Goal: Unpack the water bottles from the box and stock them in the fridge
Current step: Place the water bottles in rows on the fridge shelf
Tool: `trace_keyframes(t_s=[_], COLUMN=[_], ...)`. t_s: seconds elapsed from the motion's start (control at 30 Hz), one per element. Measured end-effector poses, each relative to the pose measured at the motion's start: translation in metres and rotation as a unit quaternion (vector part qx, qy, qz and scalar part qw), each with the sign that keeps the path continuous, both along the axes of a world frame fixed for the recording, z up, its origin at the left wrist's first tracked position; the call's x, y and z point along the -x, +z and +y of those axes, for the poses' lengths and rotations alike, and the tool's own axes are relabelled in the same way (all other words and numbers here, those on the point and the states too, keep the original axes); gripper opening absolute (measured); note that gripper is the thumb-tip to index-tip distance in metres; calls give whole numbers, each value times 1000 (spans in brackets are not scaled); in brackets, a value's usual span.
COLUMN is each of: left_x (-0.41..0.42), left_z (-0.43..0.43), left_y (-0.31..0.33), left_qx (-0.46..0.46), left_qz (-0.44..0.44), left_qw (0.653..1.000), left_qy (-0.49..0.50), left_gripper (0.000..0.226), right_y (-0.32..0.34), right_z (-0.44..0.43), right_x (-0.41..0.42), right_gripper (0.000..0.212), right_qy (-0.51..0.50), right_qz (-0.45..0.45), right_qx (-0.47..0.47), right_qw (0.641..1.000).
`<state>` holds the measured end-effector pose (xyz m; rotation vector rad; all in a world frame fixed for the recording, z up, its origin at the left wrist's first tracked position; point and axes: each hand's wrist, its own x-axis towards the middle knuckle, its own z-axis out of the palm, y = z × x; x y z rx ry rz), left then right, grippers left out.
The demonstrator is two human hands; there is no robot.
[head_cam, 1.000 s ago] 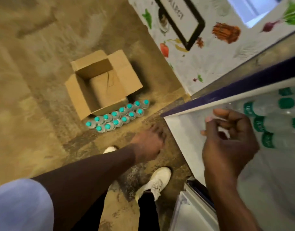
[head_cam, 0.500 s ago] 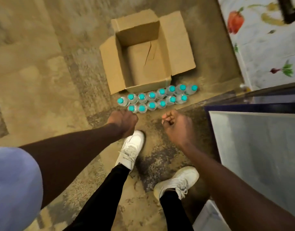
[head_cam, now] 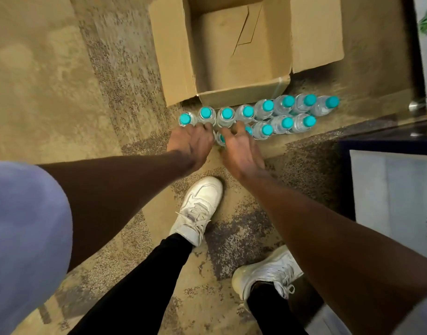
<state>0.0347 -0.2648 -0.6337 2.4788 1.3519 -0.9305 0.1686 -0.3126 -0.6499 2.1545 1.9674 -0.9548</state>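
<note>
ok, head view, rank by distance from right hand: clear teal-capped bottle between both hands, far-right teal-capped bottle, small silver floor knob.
1. Clear teal-capped bottle beside the right hand: front row.
2. Far-right teal-capped bottle: back row's end.
3. Small silver floor knob: right edge.

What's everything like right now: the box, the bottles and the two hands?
cardboard box, open, flaps spread, nothing visible inside.
water bottles, upright and capped, in two rows on the floor.
left hand, fingers down on the near row's left end, grip unclear.
right hand, fingers down on near-row bottles beside it, grip unclear.
</note>
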Motion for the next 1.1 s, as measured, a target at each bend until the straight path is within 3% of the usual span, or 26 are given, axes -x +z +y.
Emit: trace_keyframes(t_s=[0.17,0.33,0.43,0.63,0.93,1.1], left_x=[-6,-10,-11,-23,-107,-173], left_z=[3,0,-12,-40,-79,-105], left_y=[-15,-18,-4,67,215,283], left_qx=[16,13,17,29,78,107], left_qz=[-29,-35,-34,-81,-163,-238], left_qw=[999,999,999,996,983,965], left_qy=[2,1,-2,20,14,13], left_gripper=[41,45,45,46,41,48], right_y=[-16,-12,11,91,248,337], right_z=[0,-22,-48,-110,-188,-215], right_x=[1,-6,-13,-30,-88,-141], right_gripper=[50,54,50,39,30,32], right_qy=[-11,-60,-104,-223,-425,-507], right_qz=[-24,22,63,57,73,102], right_qx=[-6,-1,-8,-6,-83,-208], right_qw=[1000,998,993,973,898,830])
